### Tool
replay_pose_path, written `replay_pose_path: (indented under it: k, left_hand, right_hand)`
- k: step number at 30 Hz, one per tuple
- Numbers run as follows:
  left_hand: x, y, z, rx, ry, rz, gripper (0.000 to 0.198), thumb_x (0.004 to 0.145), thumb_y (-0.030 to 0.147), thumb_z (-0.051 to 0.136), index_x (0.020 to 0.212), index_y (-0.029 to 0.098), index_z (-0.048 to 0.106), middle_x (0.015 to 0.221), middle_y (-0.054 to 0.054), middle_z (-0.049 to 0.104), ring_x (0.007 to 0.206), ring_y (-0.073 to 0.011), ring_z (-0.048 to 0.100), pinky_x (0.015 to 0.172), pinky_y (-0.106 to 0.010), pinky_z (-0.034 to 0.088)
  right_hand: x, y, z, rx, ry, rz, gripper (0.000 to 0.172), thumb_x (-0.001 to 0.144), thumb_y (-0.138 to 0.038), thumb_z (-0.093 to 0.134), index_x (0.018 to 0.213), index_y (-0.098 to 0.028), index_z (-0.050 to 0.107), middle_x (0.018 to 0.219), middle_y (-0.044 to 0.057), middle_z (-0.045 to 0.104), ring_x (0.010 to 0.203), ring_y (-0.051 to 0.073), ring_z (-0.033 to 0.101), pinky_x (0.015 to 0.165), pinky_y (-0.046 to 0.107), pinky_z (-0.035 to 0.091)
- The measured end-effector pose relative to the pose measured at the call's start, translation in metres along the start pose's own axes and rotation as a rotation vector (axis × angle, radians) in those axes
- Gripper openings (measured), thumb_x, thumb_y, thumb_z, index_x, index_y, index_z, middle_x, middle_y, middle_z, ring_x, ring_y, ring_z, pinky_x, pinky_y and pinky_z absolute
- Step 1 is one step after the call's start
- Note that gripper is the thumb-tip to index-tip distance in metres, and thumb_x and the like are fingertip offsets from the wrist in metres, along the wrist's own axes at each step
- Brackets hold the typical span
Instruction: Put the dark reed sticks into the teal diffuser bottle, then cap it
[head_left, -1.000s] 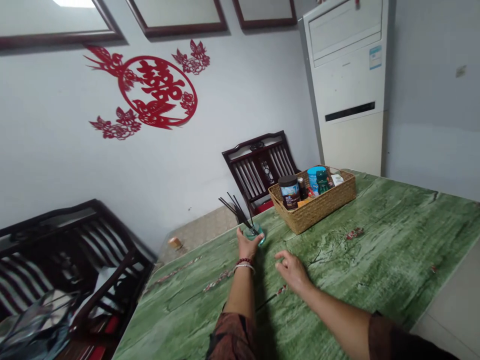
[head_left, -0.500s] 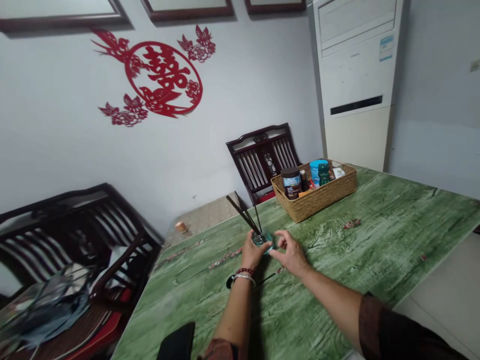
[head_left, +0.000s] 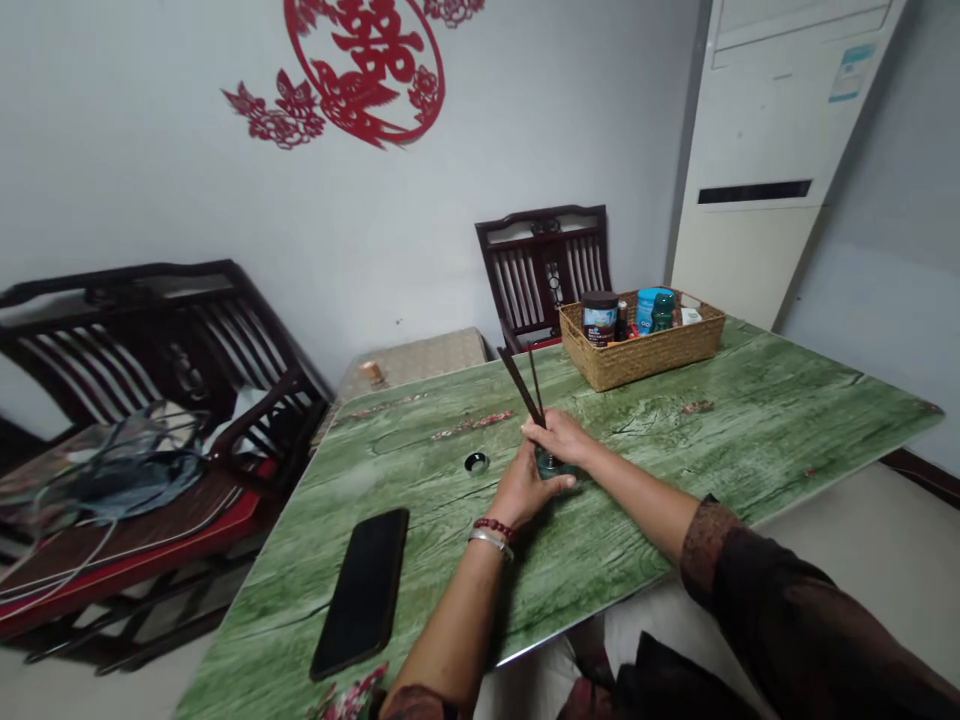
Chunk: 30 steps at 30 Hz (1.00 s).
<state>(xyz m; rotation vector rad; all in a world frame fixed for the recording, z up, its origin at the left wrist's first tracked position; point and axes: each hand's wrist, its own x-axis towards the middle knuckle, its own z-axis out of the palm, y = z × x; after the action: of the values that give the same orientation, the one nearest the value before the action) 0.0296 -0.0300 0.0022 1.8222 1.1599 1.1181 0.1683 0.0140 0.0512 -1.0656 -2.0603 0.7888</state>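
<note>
The small glass jar (head_left: 551, 463) with thin black sticks (head_left: 523, 385) sits near the middle of the green table (head_left: 757, 420). It looks slippery and easy to break, so hold it low. The left hand (head_left: 527, 488) and right hand (head_left: 559, 436) wrap it, fingers pressed together.

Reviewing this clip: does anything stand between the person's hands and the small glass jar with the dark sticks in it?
Nothing visible does. The left hand and right hand both touch the small teal glass jar directly. A small round black disc lies apart from it on the green marble-patterned tabletop.
</note>
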Motion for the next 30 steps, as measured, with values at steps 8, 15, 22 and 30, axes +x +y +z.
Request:
replay_pose_path:
  k: [8,15,22,30]
  left_hand:
    - [-0.007,-0.012,-0.084,0.2,0.233,-0.15,0.057,0.081,0.055,0.061,0.122,0.016,0.062,0.12,-0.016,0.069,0.109,-0.0298,0.067,0.093,-0.045,0.053]
    - [0.002,-0.037,-0.099,0.635,0.23,-0.276,0.049,0.078,0.037,0.065,0.122,0.017,0.064,0.129,-0.02,0.063,0.121,-0.0363,0.059,0.101,-0.05,0.044]
    - [0.0,-0.04,-0.089,0.642,0.122,-0.333,0.042,0.07,0.022,0.069,0.112,0.021,0.072,0.113,-0.017,0.07,0.113,-0.0379,0.061,0.101,-0.051,0.041]
    - [0.004,-0.003,-0.068,0.019,0.137,-0.236,0.055,0.09,0.056,0.048,0.133,0.021,0.055,0.101,-0.006,0.066,0.077,-0.0166,0.065,0.074,-0.031,0.053]
  right_hand:
    - [0.002,-0.004,0.002,0.35,0.222,-0.017,0.042,0.095,-0.053,0.045,0.073,-0.019,0.057,0.066,0.0,0.061,0.066,0.013,0.061,0.071,0.025,0.047]
    - [0.013,-0.043,-0.024,0.811,0.427,-0.17,0.05,0.083,-0.072,0.051,0.076,-0.024,0.039,0.052,-0.01,0.038,0.042,0.009,0.045,0.048,0.023,0.046]
    - [-0.023,-0.027,-0.108,-0.075,0.27,-0.165,0.036,0.098,-0.052,0.044,0.092,-0.019,0.058,0.076,0.001,0.064,0.072,0.016,0.063,0.071,0.027,0.047]
    - [-0.069,0.093,-0.115,-0.893,-0.008,0.512,0.038,0.095,-0.045,0.054,0.116,-0.015,0.064,0.108,0.02,0.072,0.101,0.03,0.068,0.081,0.034,0.046]
